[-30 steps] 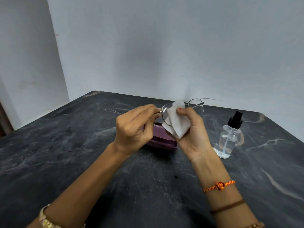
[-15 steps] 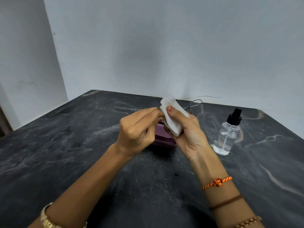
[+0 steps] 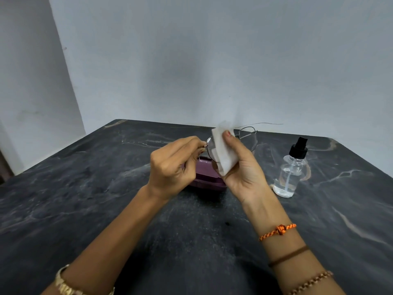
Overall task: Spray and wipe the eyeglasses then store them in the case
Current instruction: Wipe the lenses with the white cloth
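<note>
On the dark table (image 3: 85, 209) the purple case (image 3: 204, 177) and the spray bottle (image 3: 291, 173) are left standing, the case behind the hands. Above it the eyeglasses (image 3: 247, 135) are pinched at one corner by the left hand (image 3: 172, 165), while the white cloth (image 3: 223, 150) is pressed on one lens by the right hand (image 3: 242, 167). Compared with half a second ago, the frame is uncovered more, so wiping is judged still in progress.

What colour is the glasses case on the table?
Dark purple case, seen in the head view, partly behind the hands.
</note>
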